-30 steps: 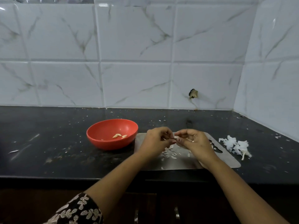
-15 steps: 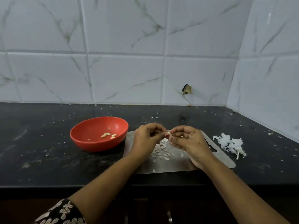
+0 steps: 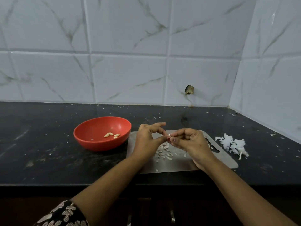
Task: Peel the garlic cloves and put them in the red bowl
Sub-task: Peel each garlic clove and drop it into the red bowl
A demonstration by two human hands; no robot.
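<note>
The red bowl (image 3: 91, 137) sits on the black counter with three peeled cloves (image 3: 112, 135) inside. To its right lies a steel cutting board (image 3: 224, 162). Above the board my left hand (image 3: 147, 141) and my right hand (image 3: 190, 141) meet fingertip to fingertip and pinch a small garlic clove (image 3: 168, 137), mostly hidden, with a bit of white skin showing. My left index finger sticks out above. Loose garlic pieces and skins (image 3: 164, 152) lie on the board under my hands.
A pile of white garlic skins (image 3: 231, 144) lies on the counter right of the board. Small skin flakes dot the black counter (image 3: 48, 154). Tiled walls close the back and the right side. The counter's front edge runs just below the board.
The camera view shifted, so bowl and board sit further left in frame. My hands stay together over the board, and my left index finger has lifted away from the clove.
</note>
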